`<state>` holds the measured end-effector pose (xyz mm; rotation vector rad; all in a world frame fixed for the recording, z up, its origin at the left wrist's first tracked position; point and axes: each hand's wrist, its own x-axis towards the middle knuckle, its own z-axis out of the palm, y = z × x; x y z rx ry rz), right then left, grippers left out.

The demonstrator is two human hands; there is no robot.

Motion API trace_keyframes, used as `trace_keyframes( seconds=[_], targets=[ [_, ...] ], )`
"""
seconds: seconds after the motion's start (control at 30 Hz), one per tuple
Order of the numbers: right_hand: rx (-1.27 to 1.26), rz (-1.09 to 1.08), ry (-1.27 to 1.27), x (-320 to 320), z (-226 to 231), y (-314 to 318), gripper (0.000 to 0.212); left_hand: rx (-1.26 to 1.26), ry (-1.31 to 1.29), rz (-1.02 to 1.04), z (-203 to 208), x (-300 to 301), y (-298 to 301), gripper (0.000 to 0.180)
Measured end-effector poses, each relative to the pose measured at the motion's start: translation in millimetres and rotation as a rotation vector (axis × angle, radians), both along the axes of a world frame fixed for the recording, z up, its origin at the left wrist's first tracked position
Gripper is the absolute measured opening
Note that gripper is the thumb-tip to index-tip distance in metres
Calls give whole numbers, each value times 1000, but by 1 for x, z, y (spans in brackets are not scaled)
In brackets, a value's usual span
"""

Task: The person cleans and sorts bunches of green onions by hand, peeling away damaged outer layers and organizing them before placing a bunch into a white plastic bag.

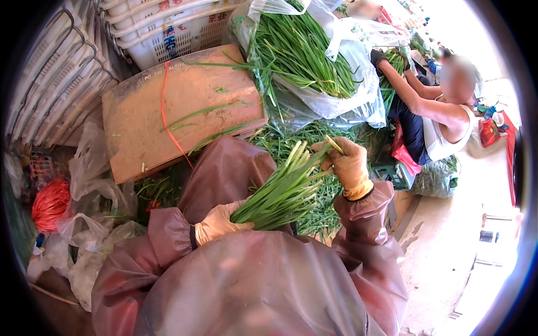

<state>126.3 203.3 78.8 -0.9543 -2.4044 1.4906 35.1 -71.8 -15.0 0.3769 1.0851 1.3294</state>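
A bunch of garlic chives (283, 193) lies slantwise over my lap, its pale cut ends pointing up and to the right. My left hand (220, 224), in a tan glove, is closed around the leafy lower end. At the pale ends, my gloved right hand (348, 163) pinches a few chive stalks between thumb and fingers. One yellowish stalk tip (334, 144) sticks up from that pinch. Most of the right palm is turned out of sight. Both forearms wear brownish-purple waterproof sleeves. Loose green trimmings (322, 210) cover the ground beyond the bunch.
A cardboard box (140, 120) tied with red string stands ahead on the left. Behind it are stacked white crates (179, 36). A plastic bag (364, 84) holds more chives (305, 50). Red twine (51, 204) lies at left. Another person (448, 120) sits at right, handling greens.
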Motion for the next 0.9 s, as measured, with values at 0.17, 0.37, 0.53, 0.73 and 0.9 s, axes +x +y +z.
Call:
trace_keyframes(
  seconds=[0.17, 0.37, 0.53, 0.73, 0.9],
  targets=[
    [529, -122, 37, 38, -12, 54, 14, 67, -25, -10, -4, 3, -2, 60],
    [545, -681, -598, 171, -39, 199, 20, 55, 43, -60, -1, -1, 0, 61],
    [336, -337, -306, 88, 11, 84, 33, 73, -88, -35, -2, 1, 3, 62],
    [707, 572, -545, -8, 12, -31, 24, 50, 27, -34, -6, 6, 3, 63],
    [869, 561, -580, -9, -18, -26, 11, 91, -111, 45, 4, 7, 3, 63]
  ],
)
